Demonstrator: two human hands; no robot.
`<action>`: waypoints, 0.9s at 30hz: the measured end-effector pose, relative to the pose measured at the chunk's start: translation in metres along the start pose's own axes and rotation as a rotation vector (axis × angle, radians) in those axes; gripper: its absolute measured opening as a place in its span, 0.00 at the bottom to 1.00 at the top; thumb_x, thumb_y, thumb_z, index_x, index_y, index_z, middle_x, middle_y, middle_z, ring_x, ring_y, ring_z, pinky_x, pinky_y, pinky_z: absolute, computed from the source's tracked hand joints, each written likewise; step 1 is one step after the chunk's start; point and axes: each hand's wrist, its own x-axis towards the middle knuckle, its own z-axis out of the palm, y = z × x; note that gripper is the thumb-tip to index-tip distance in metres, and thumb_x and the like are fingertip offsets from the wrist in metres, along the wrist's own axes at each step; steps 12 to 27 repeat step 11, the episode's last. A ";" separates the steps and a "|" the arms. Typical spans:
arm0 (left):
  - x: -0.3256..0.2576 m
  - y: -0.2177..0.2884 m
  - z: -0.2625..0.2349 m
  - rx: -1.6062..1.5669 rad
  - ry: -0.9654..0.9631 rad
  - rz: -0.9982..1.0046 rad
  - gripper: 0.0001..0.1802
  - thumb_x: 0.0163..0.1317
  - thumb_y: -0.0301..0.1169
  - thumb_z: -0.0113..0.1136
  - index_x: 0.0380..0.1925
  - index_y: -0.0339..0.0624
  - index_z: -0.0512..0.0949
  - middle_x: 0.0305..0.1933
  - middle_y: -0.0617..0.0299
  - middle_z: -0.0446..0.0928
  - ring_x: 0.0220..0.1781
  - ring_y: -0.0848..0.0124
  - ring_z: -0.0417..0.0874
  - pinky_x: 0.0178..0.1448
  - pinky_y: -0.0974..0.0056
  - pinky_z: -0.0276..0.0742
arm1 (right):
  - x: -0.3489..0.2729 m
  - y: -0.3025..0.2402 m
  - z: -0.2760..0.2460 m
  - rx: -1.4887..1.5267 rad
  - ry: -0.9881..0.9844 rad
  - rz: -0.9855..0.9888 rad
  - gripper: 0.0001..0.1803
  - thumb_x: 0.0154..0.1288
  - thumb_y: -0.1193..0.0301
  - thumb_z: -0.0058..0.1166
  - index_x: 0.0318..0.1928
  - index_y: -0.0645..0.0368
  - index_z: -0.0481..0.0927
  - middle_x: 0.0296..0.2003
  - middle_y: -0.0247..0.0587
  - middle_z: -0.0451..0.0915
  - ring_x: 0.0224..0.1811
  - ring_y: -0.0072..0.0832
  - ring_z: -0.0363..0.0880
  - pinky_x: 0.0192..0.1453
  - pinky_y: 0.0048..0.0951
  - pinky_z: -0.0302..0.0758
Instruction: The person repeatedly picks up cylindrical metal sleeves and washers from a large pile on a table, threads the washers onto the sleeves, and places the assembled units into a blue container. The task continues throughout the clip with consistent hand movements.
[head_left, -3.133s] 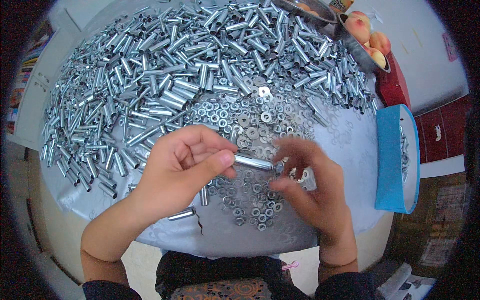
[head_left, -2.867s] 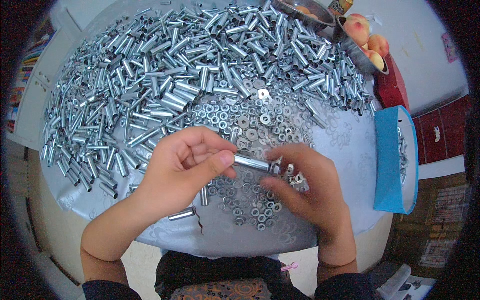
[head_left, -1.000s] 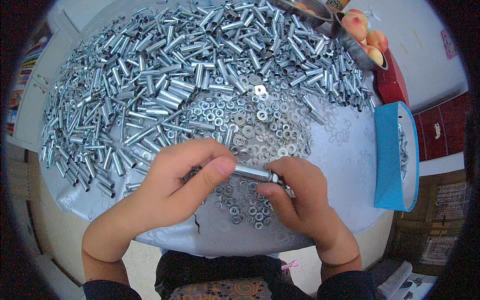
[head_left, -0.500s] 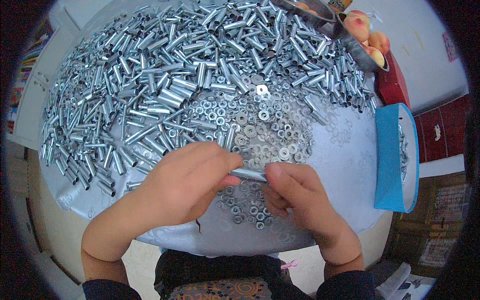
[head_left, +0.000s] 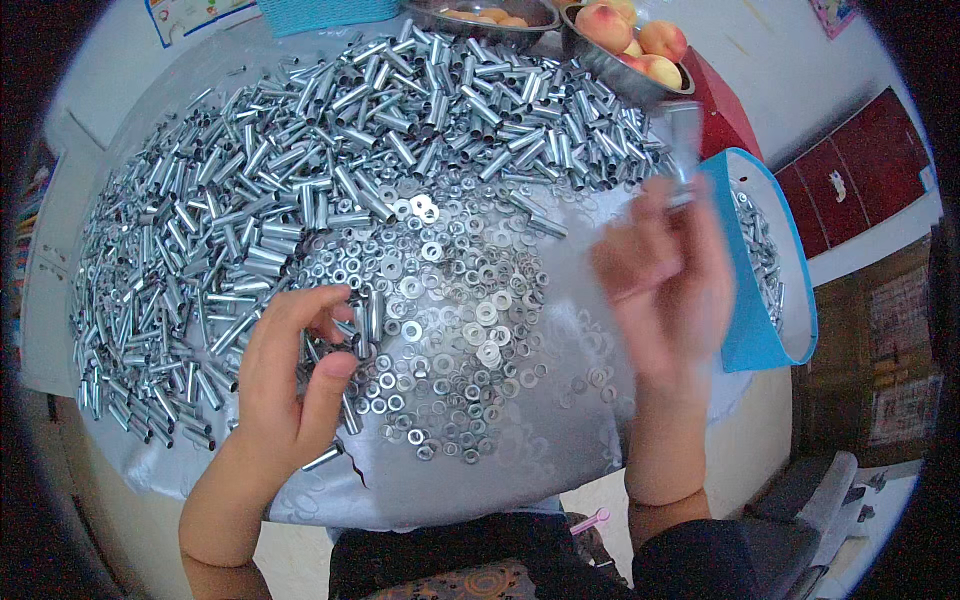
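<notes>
My left hand [head_left: 290,370] hovers at the left of the washers, fingers curled loosely and thumb apart, nothing visibly held. Short shiny metal tubes [head_left: 370,315] lie beside its fingertips. Raised by the blue box [head_left: 745,300], my right hand [head_left: 665,270] is smeared by motion. Its closed fingers grip a silver metal tube [head_left: 683,135] that points up past them; whether anything sits inside the tube cannot be made out. Between my hands spread many flat washers [head_left: 487,313] and nuts [head_left: 417,437].
A big heap of metal tubes [head_left: 440,95] covers the far and left side of the cloth-covered table [head_left: 590,440]. Metal pieces [head_left: 762,255] lie in the blue box. Beyond stand a metal bowl with peaches [head_left: 605,27], another bowl [head_left: 480,32] and a blue basket [head_left: 325,12].
My hands have parted. The right one has swung up and right to the blue box with the metal tube; the left has let go and moved left, fingers opened. The view has shifted.
</notes>
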 end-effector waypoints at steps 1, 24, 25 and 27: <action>0.001 0.001 0.002 -0.028 0.008 -0.008 0.21 0.55 0.31 0.53 0.48 0.32 0.66 0.37 0.52 0.71 0.30 0.69 0.71 0.39 0.67 0.68 | 0.003 -0.017 -0.012 0.209 -0.020 -0.107 0.23 0.67 0.54 0.33 0.43 0.63 0.69 0.15 0.25 0.57 0.18 0.16 0.55 0.23 0.20 0.54; -0.004 -0.003 0.007 -0.057 0.030 -0.109 0.30 0.55 0.32 0.55 0.55 0.33 0.58 0.45 0.51 0.68 0.33 0.71 0.71 0.44 0.67 0.67 | 0.006 0.003 -0.011 -0.299 0.140 0.107 0.31 0.64 0.54 0.42 0.57 0.66 0.59 0.21 0.27 0.64 0.21 0.17 0.59 0.24 0.20 0.60; -0.004 -0.003 0.007 -0.057 0.030 -0.109 0.30 0.55 0.32 0.55 0.55 0.33 0.58 0.45 0.51 0.68 0.33 0.71 0.71 0.44 0.67 0.67 | 0.006 0.003 -0.011 -0.299 0.140 0.107 0.31 0.64 0.54 0.42 0.57 0.66 0.59 0.21 0.27 0.64 0.21 0.17 0.59 0.24 0.20 0.60; -0.004 -0.003 0.007 -0.057 0.030 -0.109 0.30 0.55 0.32 0.55 0.55 0.33 0.58 0.45 0.51 0.68 0.33 0.71 0.71 0.44 0.67 0.67 | 0.006 0.003 -0.011 -0.299 0.140 0.107 0.31 0.64 0.54 0.42 0.57 0.66 0.59 0.21 0.27 0.64 0.21 0.17 0.59 0.24 0.20 0.60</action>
